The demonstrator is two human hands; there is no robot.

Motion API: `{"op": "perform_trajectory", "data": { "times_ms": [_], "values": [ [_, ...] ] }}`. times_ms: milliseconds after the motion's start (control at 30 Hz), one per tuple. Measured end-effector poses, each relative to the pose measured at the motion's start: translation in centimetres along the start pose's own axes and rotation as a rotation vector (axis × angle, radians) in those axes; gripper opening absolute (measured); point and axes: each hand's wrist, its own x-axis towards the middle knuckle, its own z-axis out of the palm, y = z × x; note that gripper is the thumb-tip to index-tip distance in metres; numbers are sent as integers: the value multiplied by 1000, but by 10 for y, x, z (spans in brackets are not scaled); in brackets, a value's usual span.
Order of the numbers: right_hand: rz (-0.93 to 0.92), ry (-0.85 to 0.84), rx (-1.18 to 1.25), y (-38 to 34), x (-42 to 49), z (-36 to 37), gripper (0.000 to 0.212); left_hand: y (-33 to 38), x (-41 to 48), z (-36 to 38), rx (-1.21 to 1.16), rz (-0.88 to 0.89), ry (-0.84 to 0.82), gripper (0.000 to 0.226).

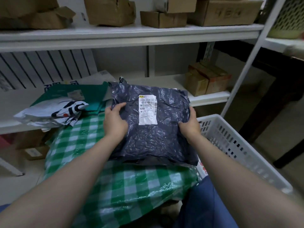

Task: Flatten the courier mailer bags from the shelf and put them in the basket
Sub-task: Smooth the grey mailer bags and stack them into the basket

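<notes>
A crinkled dark grey mailer bag (164,139) with a white shipping label lies flat in front of me, on top of a green-and-white checked bag (128,183). My left hand (115,120) holds its left edge, thumb on top. My right hand (190,122) grips its right edge. A white slotted basket (233,142) stands right of the bag, part of it hidden under the bag. On the shelf (207,99) to the left lie a teal mailer bag (85,94) and a crumpled white mailer bag (54,112) with black print.
Cardboard boxes (110,10) fill the upper shelf, and a taped box (207,79) sits at the right of the middle shelf. White shelf posts (246,63) rise on the right. More boxes (32,150) sit low on the left. A green mesh basket (286,17) is at the top right.
</notes>
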Motion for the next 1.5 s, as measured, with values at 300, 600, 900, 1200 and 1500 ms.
{"op": "perform_trajectory", "data": {
  "times_ms": [300,600,900,1200,1500],
  "values": [
    [64,127,6,90,36,-97,45,128,-16,113,17,352,-309,65],
    [406,310,7,220,63,-130,49,184,-55,248,36,601,-508,47],
    [740,304,-63,296,51,-114,59,158,-71,343,163,805,-822,66],
    [1000,95,-234,364,47,-69,65,80,-76,377,758,714,-938,77],
    [1216,-151,-330,399,44,-53,94,67,-80,380,889,620,-1053,67]
  ]
}}
